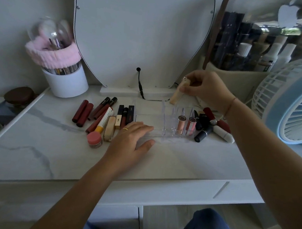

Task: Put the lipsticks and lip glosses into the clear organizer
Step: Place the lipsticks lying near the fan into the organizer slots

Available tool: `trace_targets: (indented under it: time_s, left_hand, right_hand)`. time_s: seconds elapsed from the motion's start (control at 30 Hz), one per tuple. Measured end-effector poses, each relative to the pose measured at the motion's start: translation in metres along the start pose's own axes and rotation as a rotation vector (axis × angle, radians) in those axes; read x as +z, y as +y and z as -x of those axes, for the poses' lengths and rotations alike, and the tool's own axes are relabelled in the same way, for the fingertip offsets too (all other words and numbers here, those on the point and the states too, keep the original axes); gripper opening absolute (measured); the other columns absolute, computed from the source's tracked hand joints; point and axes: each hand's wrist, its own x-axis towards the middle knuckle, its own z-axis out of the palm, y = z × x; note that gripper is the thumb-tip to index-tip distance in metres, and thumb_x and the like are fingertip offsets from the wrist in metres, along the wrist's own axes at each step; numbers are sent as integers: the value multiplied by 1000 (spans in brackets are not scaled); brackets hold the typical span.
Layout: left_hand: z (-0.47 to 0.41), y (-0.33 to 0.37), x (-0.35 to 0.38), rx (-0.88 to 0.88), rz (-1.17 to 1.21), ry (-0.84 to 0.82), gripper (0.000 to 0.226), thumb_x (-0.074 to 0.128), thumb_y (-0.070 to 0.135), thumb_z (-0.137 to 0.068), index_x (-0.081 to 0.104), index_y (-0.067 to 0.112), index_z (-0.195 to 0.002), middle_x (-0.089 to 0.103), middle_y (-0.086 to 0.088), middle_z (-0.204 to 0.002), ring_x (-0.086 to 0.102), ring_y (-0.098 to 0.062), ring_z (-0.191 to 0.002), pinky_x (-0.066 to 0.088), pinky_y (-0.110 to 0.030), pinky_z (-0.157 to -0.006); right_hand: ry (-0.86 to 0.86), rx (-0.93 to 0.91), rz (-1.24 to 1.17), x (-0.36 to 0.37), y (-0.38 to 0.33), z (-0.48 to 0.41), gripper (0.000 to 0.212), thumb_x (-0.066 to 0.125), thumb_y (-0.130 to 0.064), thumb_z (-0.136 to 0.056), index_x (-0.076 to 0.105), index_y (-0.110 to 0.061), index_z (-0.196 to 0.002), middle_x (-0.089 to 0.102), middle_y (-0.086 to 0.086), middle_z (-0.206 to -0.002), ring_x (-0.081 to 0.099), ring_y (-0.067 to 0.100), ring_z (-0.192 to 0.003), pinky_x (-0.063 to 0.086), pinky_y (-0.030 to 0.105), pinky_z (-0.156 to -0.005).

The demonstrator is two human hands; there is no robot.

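The clear organizer [156,129] lies on the white vanity top, with two pink lip glosses [181,124] standing in its front right slots. My right hand [206,89] pinches a beige lip gloss tube [179,93], tilted above the organizer's back row. My left hand [132,140] rests flat with straight fingers on the organizer's left front edge. Several dark red and black lip glosses and lipsticks [99,114] lie to the left of the organizer. More lipsticks [212,126], black, red and white, lie in a heap to its right.
A pink-lidded jar [95,139] sits by my left hand. A white brush cup [67,82] with a pink headband stands back left. The mirror base and its cable [140,84] are behind the organizer. A blue fan [292,100] and a cosmetics case [251,46] fill the right.
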Motion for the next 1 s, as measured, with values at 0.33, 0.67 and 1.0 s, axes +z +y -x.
trace_targets:
  time_s: [0.33,0.67,1.0]
  left_hand:
    - [0,-1,0,22,5,11,43,52,41,-91,53,22,-129,54,5,-132,31,0,-124,23,-23,-102]
    - [1,0,0,28,14,23,41,52,40,-91,54,23,-128,55,4,-131,34,-1,-124,24,-22,-103]
    - [1,-1,0,33,12,18,40,54,37,-91,54,22,-128,55,4,-130,31,3,-120,28,-25,-103]
  right_hand:
    - [-252,-32,186,28,-2,-18,29,74,-27,-75,67,-16,-101,71,0,-88,63,8,-74,47,13,-70]
    - [-327,-9,208,29,-1,-17,30,73,-37,-75,71,-18,-99,68,-6,-85,58,1,-70,42,5,-62]
    - [-305,2,172,22,-1,-12,35,72,-41,-73,70,-20,-100,63,-13,-81,55,-1,-66,38,3,-56]
